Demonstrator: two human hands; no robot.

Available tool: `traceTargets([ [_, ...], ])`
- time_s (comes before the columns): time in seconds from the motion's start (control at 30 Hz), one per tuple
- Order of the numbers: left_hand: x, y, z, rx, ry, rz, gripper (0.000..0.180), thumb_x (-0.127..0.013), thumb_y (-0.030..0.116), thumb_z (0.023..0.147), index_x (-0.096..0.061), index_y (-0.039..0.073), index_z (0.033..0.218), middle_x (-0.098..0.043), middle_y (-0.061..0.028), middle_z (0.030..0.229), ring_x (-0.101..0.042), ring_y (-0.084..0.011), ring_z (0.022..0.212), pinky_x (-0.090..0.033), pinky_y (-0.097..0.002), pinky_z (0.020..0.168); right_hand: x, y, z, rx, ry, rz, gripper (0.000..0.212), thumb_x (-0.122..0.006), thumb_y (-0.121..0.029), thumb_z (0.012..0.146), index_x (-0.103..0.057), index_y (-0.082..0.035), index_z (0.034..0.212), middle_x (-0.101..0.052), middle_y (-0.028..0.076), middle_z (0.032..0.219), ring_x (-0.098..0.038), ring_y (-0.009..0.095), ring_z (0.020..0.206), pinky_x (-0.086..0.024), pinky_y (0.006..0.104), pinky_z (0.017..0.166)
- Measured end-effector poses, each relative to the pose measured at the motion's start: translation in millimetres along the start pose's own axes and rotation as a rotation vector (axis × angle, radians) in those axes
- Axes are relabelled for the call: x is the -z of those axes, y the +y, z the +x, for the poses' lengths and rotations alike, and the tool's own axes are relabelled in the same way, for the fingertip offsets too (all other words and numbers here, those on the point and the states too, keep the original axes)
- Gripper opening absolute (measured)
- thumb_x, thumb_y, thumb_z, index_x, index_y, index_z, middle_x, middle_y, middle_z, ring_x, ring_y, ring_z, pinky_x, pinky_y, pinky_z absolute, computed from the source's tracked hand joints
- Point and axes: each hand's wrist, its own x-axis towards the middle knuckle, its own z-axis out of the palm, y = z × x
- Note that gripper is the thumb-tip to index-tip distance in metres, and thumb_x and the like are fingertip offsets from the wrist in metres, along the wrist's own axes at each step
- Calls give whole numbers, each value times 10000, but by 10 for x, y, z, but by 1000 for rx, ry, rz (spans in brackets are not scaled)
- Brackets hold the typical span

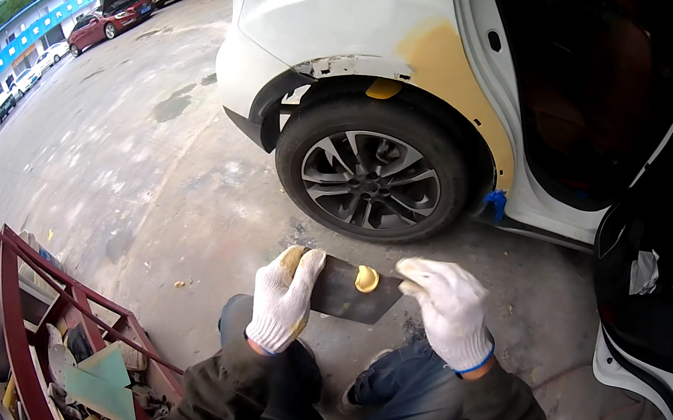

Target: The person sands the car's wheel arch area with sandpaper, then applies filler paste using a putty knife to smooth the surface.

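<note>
My left hand (287, 291), in a white knit glove with yellowish stains on thumb and finger, grips a dark, flat putty board (340, 295) by its left end. A dollop of yellow putty (367, 279) sits on the board near its far edge. At the board's right end is my gloved right hand (446, 310), its fingers drawn together; whatever they hold, if anything, cannot be made out. Beyond both hands stands a white car (325, 12) with a yellow-tan filled patch (465, 80) on the rear fender, above and behind the rear wheel (371, 178).
An open car door (665, 265) reaches out at the right, with a hose (622, 418) on the floor below. At lower left stands a dark red metal frame (13, 307) with scraps and a pale green sheet (102, 384). Parked vehicles line the far left.
</note>
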Motion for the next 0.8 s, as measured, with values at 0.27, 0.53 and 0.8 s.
traceTargets([
  [0.27,-158,-44,-11,2,142,-111,236,-577,158,1001,-608,-61,919,-551,-26,736,-425,-67,734,-408,-257,641,-245,-501,-191,182,5,-148,362,-695,-147,727,-745,-149,1086,-677,-25,1070,-622,141,931,-474,289,774],
  [0.53,-234,-16,-76,-27,225,-94,245,-542,156,1022,-599,-37,881,-522,7,754,-427,-62,732,-381,-235,637,-383,-513,-237,164,65,-74,356,-734,-115,732,-736,-132,1088,-683,-11,1045,-626,181,920,-492,291,761],
  [0.8,-251,-63,-84,-38,235,-102,239,-532,141,1026,-583,-36,874,-547,7,755,-454,-54,735,-395,-238,635,-436,-530,-301,125,27,-17,387,-741,-106,738,-738,-168,1120,-661,-39,1059,-611,155,928,-498,304,778],
])
